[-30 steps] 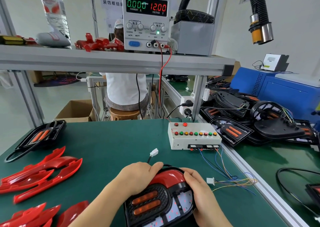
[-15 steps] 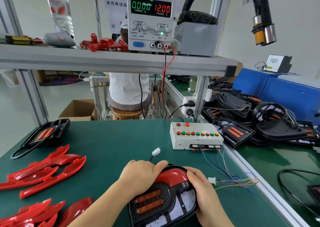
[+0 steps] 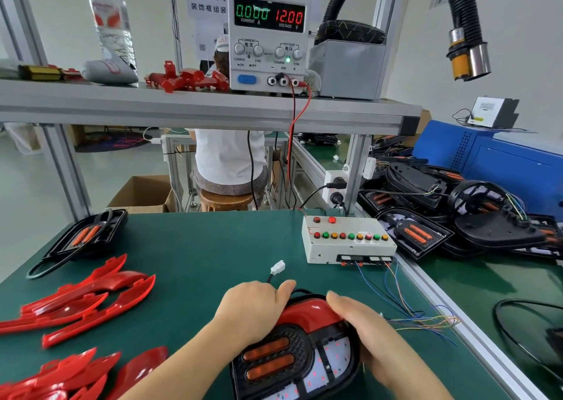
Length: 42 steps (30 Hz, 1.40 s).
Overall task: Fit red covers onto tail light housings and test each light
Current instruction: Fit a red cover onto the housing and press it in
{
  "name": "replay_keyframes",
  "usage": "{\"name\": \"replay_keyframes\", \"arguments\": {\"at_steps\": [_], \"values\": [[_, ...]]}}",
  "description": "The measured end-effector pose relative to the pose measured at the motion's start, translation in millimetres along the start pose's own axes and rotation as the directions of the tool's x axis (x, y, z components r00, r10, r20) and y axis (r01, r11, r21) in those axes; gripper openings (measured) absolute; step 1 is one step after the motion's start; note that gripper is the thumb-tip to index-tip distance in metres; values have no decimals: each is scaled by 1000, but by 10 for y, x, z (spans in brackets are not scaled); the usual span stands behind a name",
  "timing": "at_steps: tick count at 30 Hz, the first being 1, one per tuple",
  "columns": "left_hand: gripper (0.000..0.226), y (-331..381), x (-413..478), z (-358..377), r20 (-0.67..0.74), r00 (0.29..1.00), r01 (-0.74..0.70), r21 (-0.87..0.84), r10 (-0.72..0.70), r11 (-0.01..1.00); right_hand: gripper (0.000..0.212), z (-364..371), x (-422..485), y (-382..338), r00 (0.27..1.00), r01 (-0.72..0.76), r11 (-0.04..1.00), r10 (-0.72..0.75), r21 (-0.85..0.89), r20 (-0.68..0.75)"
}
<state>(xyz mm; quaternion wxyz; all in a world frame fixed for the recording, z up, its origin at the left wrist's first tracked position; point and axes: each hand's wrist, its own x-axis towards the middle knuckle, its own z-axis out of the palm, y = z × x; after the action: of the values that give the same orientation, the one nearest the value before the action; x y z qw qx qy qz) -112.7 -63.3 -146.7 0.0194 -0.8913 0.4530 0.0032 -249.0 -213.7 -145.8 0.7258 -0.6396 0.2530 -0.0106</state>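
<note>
Head view. Finds the tail light housing (image 3: 292, 366) at six o'clock, low in the frame, flat on the green bench (image 3: 198, 262) with the lens side up. Carries the red cover (image 3: 307, 312) across its far end, at the housing's own twelve o'clock. Shows the left hand (image 3: 253, 311) curled over the cover's ten o'clock shoulder, thumb laid toward the crown. Shows the right hand (image 3: 362, 329) wrapped round the housing's three o'clock rim, forefinger up on the cover. Looks seated along the visible seam; cannot vouch for the three o'clock edge, hidden under a blurred right hand.

Handles, most likely, as rigid moulded plastic: light for its bulk, stiff, glossy and so rather slippery on the cover, probably brittle at clips and thin edges. Is best taken by the black rim at nine and three o'clock, palms off the pale reflector panel. Calls for pressure spread over the crown, not on one corner.

Runs its long axis from six to twelve o'clock, tipped slightly toward one. Points its rounded, covered end away, toward the test box (image 3: 347, 241) at one o'clock. Trails a lead to the white plug (image 3: 277, 268), loose on the bench at twelve o'clock and apart from the box.
</note>
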Motion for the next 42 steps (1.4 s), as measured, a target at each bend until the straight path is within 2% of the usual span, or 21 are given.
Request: {"name": "replay_keyframes", "arguments": {"at_steps": [2, 4, 8, 10, 12, 14, 16, 17, 19, 23, 28, 31, 33, 37, 40, 42], "values": [[59, 18, -20, -12, -27, 999, -21, 36, 22, 999, 60, -1, 10, -57, 998, 41, 986, -47, -164, -32], [58, 16, -39, -8, -5, 1000, -3, 64, 3, 998, 58, 46, 24, -59, 994, 90, 977, -101, -193, -51], [61, 11, -32, -2, 6, 998, 67, 13, -67, 998, 53, 103, 72, -5, 986, 128, 982, -141, -139, -87], [63, 22, 1, 7, 1, 996, 92, -91, -92, 992, 51, 101, 80, 16, 985, 129, 986, -140, -108, -97], [53, 3, 30, 1, 57, 991, 132, -229, -122, 964, 51, 89, 80, 38, 989, 114, 992, -119, -55, -93], [30, -59, 90, 8, 183, 971, 205, -329, -151, 922, 50, 70, 88, 56, 994, 80, 997, -80, -8, -68], [40, -78, 65, -16, 253, 964, 176, -363, -85, 915, 50, 51, 100, 67, 999, 30, 999, -29, 24, -31], [37, -82, 72, 8, 224, 974, 109, -322, -36, 941, 51, 44, 105, 67, 1000, 13, 999, -13, 34, -19], [28, -74, 54, -29, 223, 975, 70, -287, -4, 955, 50, 38, 117, 65, 1000, 0, 999, 1, 46, -12], [33, -104, 102, -8, 149, 987, -18, -240, 55, 970, 49, 20, 123, 66, 1000, 1, 998, 0, 69, -3], [41, -88, 99, 20, 98, 995, 42, -316, -11, 948, 45, 26, 117, 79, 998, 11, 997, -16, 71, 65], [34, -135, 104, 66, 170, 984, 100, -319, -46, 943, 50, 52, 122, 96, 998, 35, 996, -39, 76, 49], [51, -130, 105, 63, 210, 972, 170, -339, -102, 925, 54, 59, 123, 112, 998, 51, 996, -54, 69, 36], [52, -100, 83, 38, 157, 985, 100, -229, -65, 968, 43, 63, 111, 111, 995, 81, 995, -84, 65, 45], [32, -71, 36, 5, 159, 987, 20, -99, -4, 995, 31, 69, 101, 95, 993, 102, 993, -105, 61, 49], [42, -38, 19, 8, 153, 988, -20, -11, 22, 1000, 28, 70, 97, 93, 992, 114, 992, -117, 62, 48]]}}
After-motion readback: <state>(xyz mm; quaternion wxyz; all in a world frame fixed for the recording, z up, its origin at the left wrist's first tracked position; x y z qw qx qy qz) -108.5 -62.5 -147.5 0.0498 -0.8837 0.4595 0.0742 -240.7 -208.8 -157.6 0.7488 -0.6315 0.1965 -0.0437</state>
